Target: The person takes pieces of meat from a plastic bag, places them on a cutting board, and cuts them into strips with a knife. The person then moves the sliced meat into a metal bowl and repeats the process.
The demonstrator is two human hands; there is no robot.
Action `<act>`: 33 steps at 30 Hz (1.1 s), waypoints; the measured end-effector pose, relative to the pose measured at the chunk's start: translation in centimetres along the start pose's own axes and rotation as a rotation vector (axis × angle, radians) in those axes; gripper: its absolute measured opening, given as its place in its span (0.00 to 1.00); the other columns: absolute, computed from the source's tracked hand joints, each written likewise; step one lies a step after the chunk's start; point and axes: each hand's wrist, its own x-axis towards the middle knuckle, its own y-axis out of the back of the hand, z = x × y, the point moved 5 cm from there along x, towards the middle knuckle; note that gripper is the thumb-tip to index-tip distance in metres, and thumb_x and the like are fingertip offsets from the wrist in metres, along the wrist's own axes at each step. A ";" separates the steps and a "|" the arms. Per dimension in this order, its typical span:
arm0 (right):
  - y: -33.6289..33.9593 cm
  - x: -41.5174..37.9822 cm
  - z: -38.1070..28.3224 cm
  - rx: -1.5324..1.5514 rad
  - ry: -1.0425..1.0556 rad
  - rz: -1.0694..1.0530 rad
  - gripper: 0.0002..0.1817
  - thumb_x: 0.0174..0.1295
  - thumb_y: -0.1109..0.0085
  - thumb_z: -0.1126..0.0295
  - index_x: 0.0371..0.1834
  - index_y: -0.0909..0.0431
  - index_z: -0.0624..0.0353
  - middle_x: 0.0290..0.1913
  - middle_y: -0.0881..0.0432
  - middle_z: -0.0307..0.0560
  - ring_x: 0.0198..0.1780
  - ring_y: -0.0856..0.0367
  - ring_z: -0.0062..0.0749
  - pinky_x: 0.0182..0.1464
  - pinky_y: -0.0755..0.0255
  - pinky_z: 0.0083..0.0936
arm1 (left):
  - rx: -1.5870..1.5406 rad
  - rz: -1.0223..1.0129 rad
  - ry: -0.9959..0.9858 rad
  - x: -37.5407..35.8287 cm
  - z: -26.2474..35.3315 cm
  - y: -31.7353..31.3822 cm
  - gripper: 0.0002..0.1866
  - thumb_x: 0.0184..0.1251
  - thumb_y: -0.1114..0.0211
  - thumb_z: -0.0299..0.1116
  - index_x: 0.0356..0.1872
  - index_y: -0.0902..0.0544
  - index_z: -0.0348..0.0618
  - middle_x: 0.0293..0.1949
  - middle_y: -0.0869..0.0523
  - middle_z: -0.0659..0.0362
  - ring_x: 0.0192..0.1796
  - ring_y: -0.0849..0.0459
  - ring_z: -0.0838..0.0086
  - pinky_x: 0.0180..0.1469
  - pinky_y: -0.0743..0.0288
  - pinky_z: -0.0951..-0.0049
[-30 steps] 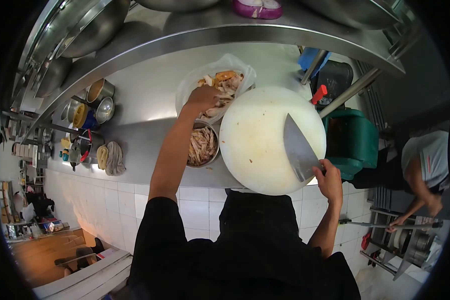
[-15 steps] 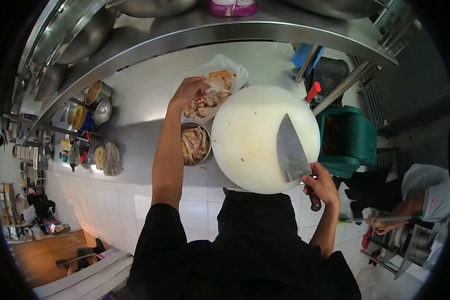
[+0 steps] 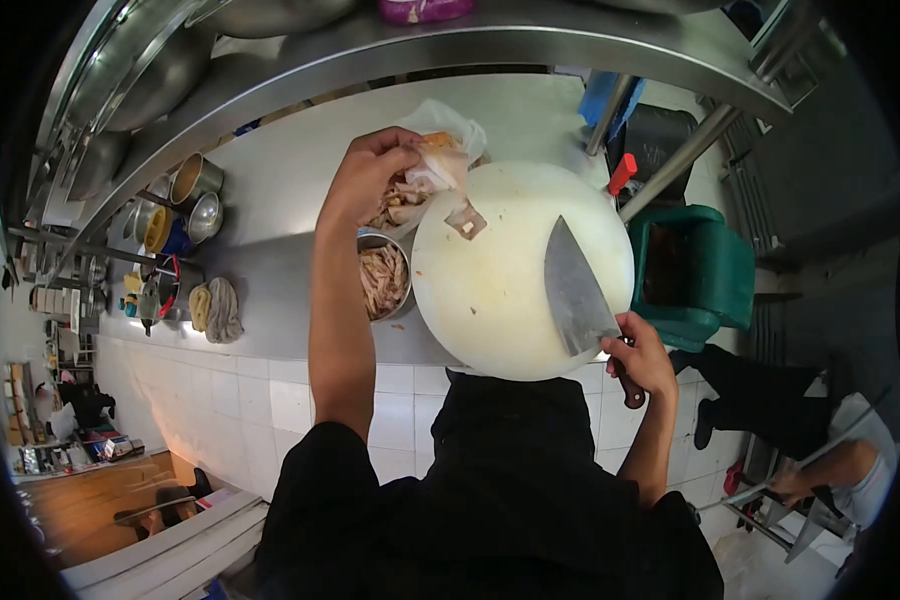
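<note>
Near the upper middle of the frame, the left hand (image 3: 375,170) is closed in a pinch on a pale, limp piece of meat (image 3: 438,168), which hangs from the fingers with its lower end over the upper-left edge of the round white board (image 3: 510,350); whether that end touches the board is hard to tell. Behind it lies the clear plastic bag (image 3: 458,122) of meat, and just below the bag stands a metal pot (image 3: 408,283) of meat strips (image 3: 380,275), both on the steel surface (image 3: 270,250). Right of centre, the right hand (image 3: 642,358) grips the dark handle of a broad knife (image 3: 575,295), its blade lying broadside over the board, tip toward the top of the frame. Handling so floppy a piece probably goes best with a firm pinch on its thick part, lifted high enough that the loose end does not snag the bag or sweep the pot's rim. The blade is best held low and motionless, well apart from the left fingers, while that hand carries its load.
</note>
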 end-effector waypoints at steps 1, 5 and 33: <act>0.0 0.0 0.1 0.004 -0.005 -0.003 0.12 0.66 0.40 0.80 0.51 0.26 0.69 0.37 0.18 0.48 0.23 0.22 0.24 0.26 0.27 0.25 | -0.005 0.034 -0.022 -0.5 -0.6 -0.2 0.11 0.70 0.39 0.25 0.50 0.17 0.34 0.40 0.13 0.59 0.41 0.16 0.78 0.40 0.22 0.76; 0.3 -0.1 0.2 0.043 0.001 0.017 0.12 0.65 0.39 0.79 0.51 0.26 0.69 0.37 0.18 0.48 0.23 0.22 0.24 0.26 0.27 0.24 | -0.231 0.112 0.033 -3.0 -5.7 -0.5 0.13 0.71 0.38 0.25 0.53 0.18 0.34 0.41 0.13 0.59 0.42 0.16 0.78 0.39 0.22 0.76; 0.9 1.2 -2.7 -0.057 -0.035 -0.072 0.11 0.61 0.39 0.80 0.44 0.29 0.65 0.31 0.19 0.48 0.20 0.23 0.25 0.21 0.30 0.26 | 1.110 -0.044 -0.456 -13.7 -11.6 -6.6 0.14 0.57 0.26 0.38 0.43 0.18 0.50 0.42 0.20 0.61 0.50 0.20 0.62 0.49 0.23 0.62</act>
